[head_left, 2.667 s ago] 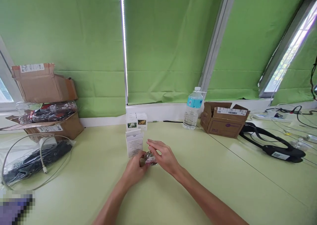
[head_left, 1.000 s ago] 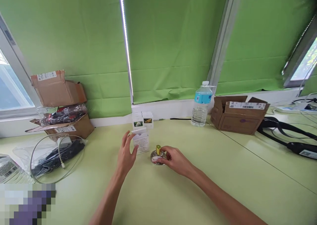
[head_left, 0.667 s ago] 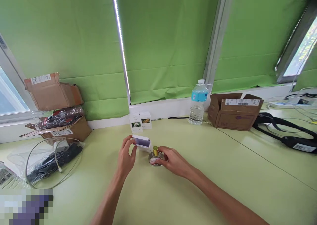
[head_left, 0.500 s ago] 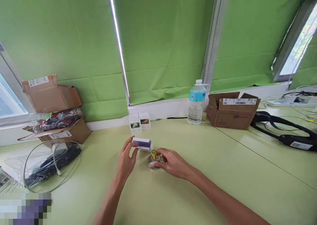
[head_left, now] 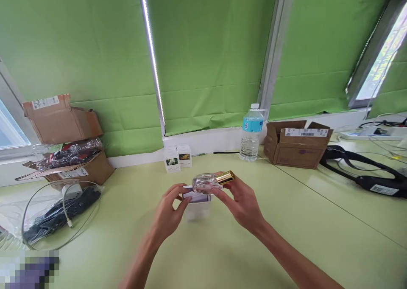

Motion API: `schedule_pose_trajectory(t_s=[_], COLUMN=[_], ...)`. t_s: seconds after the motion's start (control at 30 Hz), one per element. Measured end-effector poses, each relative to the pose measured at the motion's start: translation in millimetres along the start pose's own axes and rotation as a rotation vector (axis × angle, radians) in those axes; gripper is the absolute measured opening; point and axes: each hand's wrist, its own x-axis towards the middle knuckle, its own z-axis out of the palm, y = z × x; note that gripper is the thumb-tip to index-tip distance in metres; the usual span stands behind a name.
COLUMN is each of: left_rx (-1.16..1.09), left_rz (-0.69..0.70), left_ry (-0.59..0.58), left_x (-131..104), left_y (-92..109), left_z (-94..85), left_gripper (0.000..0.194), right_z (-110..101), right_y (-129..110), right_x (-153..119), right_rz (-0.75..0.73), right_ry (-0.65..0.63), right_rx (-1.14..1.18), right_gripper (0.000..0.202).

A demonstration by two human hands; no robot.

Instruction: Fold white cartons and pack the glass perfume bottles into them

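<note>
My right hand [head_left: 243, 202] grips a clear glass perfume bottle [head_left: 205, 183] with a gold cap. The bottle is tipped on its side, cap pointing right, above the mouth of a small white box [head_left: 197, 210]. My left hand [head_left: 171, 208] is closed on the left edge of that box, whose top is open and shows a purple-grey inside. Whether the bottle touches the box rim I cannot tell. Two small white cartons with flower pictures, one with a white flower [head_left: 172, 162] and one with a yellow flower [head_left: 185, 157], stand behind, near the wall.
A water bottle [head_left: 251, 133] and an open cardboard box [head_left: 297, 147] stand at the back right, beside a black headset-like strap [head_left: 365, 170]. Stacked cardboard boxes [head_left: 63, 121] and a bagged cable [head_left: 66, 212] are on the left. A pen [head_left: 225, 152] lies by the wall.
The perfume bottle was upright on the table; my right hand has lifted it and tipped it sideways over the box. My left hand has brought the box nearer and to the right.
</note>
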Motion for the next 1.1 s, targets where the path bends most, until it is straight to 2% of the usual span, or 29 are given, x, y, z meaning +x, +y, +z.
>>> schedule_pose_trajectory(t_s=[0.13,0.37,0.63,0.83,1.1], left_rx=[-0.032,-0.001,0.004,0.0,-0.005], left_rz=[-0.032,-0.048,0.008,0.008,-0.049], left_ry=[-0.097,-0.172,-0.141,-0.185,-0.147], left_x=[-1.4,-4.3,-4.3,-3.8,-3.1], left_y=[11.1,12.2,8.4,9.8,6.1], left_z=[2.1,5.5,9.0,7.3,7.3], left_gripper=[0.019,0.023,0.019,0.022,0.013], right_z=[0.2,0.1,-5.2,-6.7,-7.4], right_y=[2.3,-0.4,-3.5,-4.1,6.0], right_x=[1.0,2.0,2.6,0.2,1.6], right_rz=[0.009,0.072,-0.022,-0.059,-0.026], right_ry=[-0.01,-0.033,-0.106,-0.211,-0.205], right_rx=[-0.034,-0.085,-0.189,-0.241,-0.333], right_gripper=[0.025,0.022,0.02,0.018,0.015])
